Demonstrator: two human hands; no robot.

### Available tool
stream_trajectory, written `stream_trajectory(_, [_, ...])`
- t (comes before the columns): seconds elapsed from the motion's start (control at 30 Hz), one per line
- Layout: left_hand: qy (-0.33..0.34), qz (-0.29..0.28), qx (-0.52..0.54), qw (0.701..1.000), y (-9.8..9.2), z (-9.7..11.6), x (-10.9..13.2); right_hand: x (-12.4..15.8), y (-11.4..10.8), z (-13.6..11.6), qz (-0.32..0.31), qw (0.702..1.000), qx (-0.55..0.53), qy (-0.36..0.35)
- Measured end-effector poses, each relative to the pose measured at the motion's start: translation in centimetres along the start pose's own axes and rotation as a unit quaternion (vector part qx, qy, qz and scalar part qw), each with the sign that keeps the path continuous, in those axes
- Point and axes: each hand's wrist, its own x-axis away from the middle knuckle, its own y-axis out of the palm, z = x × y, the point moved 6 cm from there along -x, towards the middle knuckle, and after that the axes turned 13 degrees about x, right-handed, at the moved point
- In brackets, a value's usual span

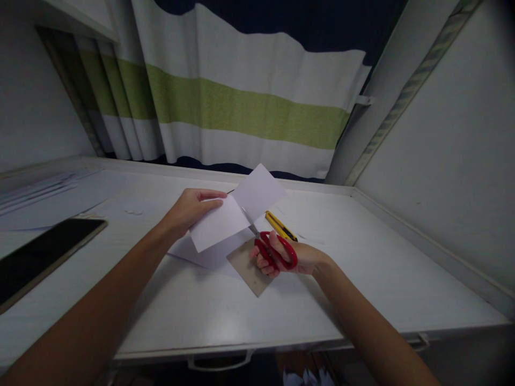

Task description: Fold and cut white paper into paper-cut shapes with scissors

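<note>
My left hand (202, 208) pinches a sheet of white paper (219, 224) by its upper edge, holding it above the desk. In my right hand (270, 257) is a pair of scissors (290, 257) with red handles, thumb and fingers through the loops. Its metal blades reach up to the paper, at the line between the near part and the far part that tilts upward. Below the scissors lies a square of brown cardboard (254, 279). More white paper (209, 257) rests on the desk under the held sheet. A yellow box cutter (280, 225) lies just beyond my right hand.
A dark-screened phone or tablet (48, 252) lies at the left of the white desk (225, 321). Behind it are stacked white sheets (44, 193). A striped curtain (249, 107) hangs along the back, and a wall (450, 161) bounds the right side.
</note>
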Motion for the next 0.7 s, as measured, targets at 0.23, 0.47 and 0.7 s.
stream_trajectory(0.23, [0.006, 0.002, 0.001, 1.000, -0.25, 0.09, -0.02, -0.09, 0.23, 0.02, 0.016, 1.000, 0.004, 0.020])
stream_trajectory(0.47, [0.008, 0.007, -0.001, 1.000, -0.27, 0.12, -0.16, -0.29, 0.24, 0.28, 0.007, 1.000, 0.004, 0.022])
stream_trajectory(0.7, [0.010, 0.000, 0.010, 1.000, -0.37, -0.12, -0.32, -0.54, 0.35, 0.39, -0.009, 1.000, -0.008, 0.008])
